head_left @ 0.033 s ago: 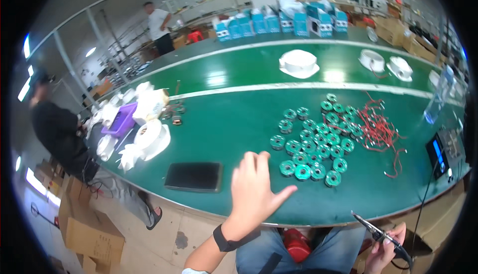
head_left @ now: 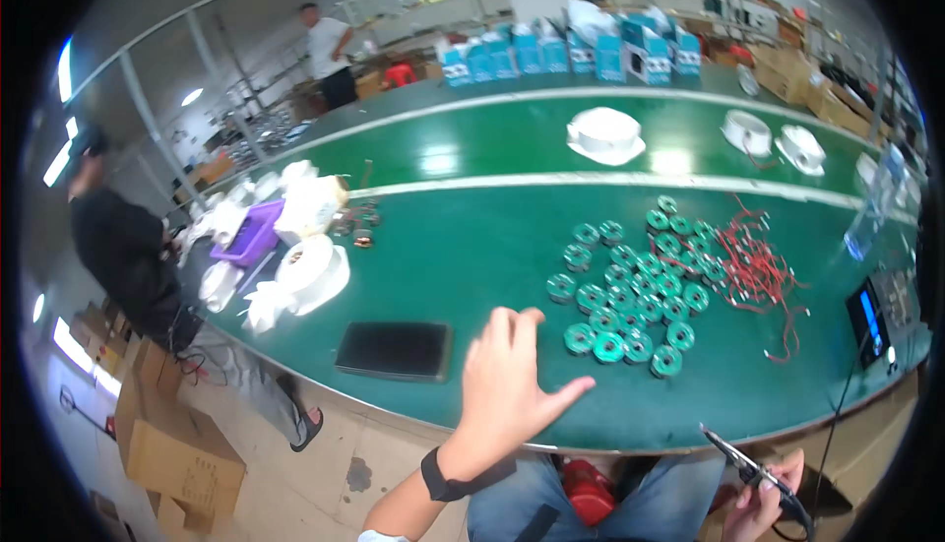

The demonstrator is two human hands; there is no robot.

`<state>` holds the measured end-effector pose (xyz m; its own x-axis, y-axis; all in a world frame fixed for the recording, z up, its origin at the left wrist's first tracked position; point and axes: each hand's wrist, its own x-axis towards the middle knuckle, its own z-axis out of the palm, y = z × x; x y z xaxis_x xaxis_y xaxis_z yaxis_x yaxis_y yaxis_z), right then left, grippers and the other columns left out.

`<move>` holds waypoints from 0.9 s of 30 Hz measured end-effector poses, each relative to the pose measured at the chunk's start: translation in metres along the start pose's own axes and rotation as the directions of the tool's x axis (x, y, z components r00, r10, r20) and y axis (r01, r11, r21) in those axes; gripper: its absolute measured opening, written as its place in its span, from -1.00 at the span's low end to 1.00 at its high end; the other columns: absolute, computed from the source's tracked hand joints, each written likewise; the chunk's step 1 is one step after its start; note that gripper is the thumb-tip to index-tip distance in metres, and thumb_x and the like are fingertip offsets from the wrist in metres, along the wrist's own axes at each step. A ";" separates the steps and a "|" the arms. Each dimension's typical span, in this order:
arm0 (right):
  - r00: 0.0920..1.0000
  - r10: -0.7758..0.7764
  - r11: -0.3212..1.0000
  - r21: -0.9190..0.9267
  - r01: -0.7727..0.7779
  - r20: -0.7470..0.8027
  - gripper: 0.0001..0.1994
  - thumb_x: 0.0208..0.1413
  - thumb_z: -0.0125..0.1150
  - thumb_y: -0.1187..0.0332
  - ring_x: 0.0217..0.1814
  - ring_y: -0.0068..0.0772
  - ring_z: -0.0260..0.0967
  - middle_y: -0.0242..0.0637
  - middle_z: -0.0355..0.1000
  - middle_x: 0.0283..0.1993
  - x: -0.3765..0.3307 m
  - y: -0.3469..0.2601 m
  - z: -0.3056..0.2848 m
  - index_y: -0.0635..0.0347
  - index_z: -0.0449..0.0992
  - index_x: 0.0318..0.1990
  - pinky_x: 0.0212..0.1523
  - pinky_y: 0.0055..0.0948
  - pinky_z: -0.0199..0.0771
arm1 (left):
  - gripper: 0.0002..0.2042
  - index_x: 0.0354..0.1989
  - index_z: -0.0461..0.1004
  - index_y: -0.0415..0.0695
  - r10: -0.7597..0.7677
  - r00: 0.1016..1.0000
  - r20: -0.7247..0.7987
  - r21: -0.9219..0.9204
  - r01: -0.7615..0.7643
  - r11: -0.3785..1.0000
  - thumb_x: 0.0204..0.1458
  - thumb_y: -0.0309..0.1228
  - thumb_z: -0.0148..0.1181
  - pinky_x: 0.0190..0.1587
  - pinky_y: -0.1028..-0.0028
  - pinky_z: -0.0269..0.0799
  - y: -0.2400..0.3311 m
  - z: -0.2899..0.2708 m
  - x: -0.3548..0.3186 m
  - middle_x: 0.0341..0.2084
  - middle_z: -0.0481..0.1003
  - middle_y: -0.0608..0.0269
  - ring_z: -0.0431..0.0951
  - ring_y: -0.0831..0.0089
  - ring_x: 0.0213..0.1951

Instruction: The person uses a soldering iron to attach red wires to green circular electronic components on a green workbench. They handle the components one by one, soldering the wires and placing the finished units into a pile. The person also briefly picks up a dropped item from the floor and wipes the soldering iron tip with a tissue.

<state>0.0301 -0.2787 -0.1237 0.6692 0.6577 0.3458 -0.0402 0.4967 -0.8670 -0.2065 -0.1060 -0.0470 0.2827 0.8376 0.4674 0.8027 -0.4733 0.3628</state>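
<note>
My left hand (head_left: 504, 380) hovers over the near part of the green table (head_left: 472, 237), thumb spread from the fingers and nothing in its grasp. Just beyond it and to the right lies a cluster of green-topped coils (head_left: 620, 301), round and spool-like. A dark, flat phone-like slab (head_left: 394, 350) rests left of that hand. Down at the lower right, my right hand (head_left: 763, 503) is closed around a soldering iron (head_left: 740, 460), its tip pointing up and left beside the table edge. Red wires (head_left: 758, 261) lie tangled right of the coils.
White round housings (head_left: 313, 271) and a purple tray (head_left: 251, 234) crowd the left side. At right stand a clear bottle (head_left: 871, 207) and a box with a lit display (head_left: 871, 320). More white housings (head_left: 605, 135) sit farther back. A person (head_left: 123, 227) stands at left.
The scene has shifted slightly right and down in the picture. Both hands keep nearly the same pose, and the soldering iron stays in my right hand.
</note>
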 end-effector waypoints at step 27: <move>0.994 -0.060 0.996 -0.079 0.052 -0.097 -0.87 -0.21 -0.03 0.41 -0.70 -0.66 -0.01 -0.41 0.11 -0.56 0.020 -0.025 0.051 0.21 0.22 -0.45 -0.67 -0.76 0.00 | -0.79 -0.49 0.50 -0.16 -0.390 0.900 -0.196 0.634 0.420 0.649 -0.27 -0.32 0.06 -0.34 0.36 0.42 -0.280 -0.034 0.132 -0.46 0.48 0.08 0.51 0.22 -0.38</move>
<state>0.0070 -0.2492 -0.0768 0.7391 0.5690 0.3605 0.0531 0.4843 -0.8733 -0.4114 0.1276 -0.0600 -0.1617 0.8846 0.4374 0.9729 0.2171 -0.0794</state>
